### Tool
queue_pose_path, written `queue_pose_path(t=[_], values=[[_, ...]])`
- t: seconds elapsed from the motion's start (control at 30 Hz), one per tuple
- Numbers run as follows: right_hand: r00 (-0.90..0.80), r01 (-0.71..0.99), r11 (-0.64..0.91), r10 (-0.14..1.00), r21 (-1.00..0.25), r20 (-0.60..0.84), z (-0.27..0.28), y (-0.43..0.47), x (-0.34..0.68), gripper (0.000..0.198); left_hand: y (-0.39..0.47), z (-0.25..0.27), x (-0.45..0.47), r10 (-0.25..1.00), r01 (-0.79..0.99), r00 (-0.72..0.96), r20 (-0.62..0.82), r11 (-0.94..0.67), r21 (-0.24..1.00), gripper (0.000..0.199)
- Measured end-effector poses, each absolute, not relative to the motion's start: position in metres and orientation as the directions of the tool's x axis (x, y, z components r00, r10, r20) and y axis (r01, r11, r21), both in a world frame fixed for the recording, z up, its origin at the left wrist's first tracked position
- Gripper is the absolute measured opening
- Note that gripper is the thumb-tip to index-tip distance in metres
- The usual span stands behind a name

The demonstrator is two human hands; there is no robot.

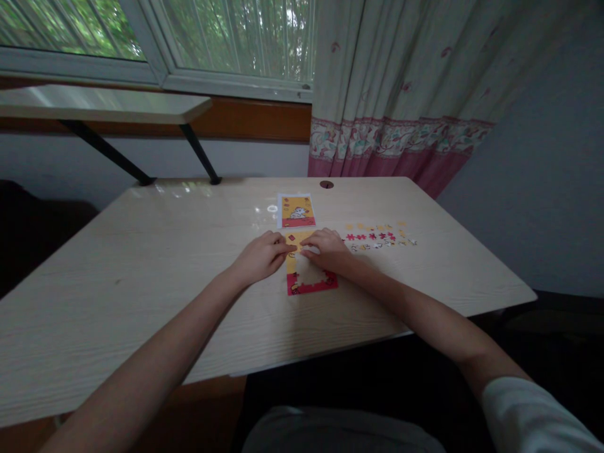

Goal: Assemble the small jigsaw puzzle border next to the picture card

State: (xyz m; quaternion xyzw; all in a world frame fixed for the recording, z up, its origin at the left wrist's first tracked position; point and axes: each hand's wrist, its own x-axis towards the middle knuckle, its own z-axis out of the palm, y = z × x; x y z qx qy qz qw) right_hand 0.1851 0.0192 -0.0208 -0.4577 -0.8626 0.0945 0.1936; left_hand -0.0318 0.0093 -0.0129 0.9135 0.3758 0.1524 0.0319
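A jigsaw puzzle [312, 287] lies flat before me, its yellow and red border joined and its middle showing bare. At its upper left edge is my left hand [260, 257], fingers curled together and fingertips on the yellow part. My right hand [329, 249] reaches over the puzzle from the right and covers its upper right part. Thumb and forefinger there are bent close together near the left fingertips. Whatever lies between the fingers of either hand is too small to make out. Just beyond the puzzle lies a picture card [297, 212] with a white animal on yellow and red.
Loose puzzle pieces [372, 237] lie in rows right of my right hand, yellow, red and white. A raised shelf [108, 104] on black legs stands at the table's back left. A curtain [387, 94] hangs behind the wooden table [189, 233].
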Motion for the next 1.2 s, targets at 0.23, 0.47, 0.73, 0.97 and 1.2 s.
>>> queue_pose_path(t=[0.23,0.47,0.73,0.97,1.2], values=[[-0.582,0.723,0.651,0.755,-0.232,0.303,-0.0201,0.0144,0.1898,0.018,0.0056,-0.0111,-0.0283,0.668,0.684,0.699,0.255,-0.729,0.037,0.033],[-0.616,0.707,0.675,0.734,-0.209,0.287,-0.0153,0.0120,0.1906,0.018,0.0061,-0.0116,-0.0286,0.669,0.677,0.696,0.261,-0.732,0.073,0.033],[-0.598,0.712,0.663,0.745,-0.230,0.296,-0.0203,0.0133,0.1907,0.021,0.0065,-0.0122,-0.0289,0.688,0.680,0.672,0.274,-0.720,0.139,0.032],[-0.579,0.750,0.622,0.781,-0.225,0.232,-0.0154,0.0158,0.1851,0.024,0.0051,-0.0107,-0.0260,0.694,0.698,0.667,0.271,-0.709,0.096,0.031],[-0.591,0.730,0.647,0.759,-0.222,0.272,-0.0207,0.0155,0.1890,0.022,0.0069,-0.0156,-0.0287,0.667,0.663,0.688,0.287,-0.738,0.126,0.035]])
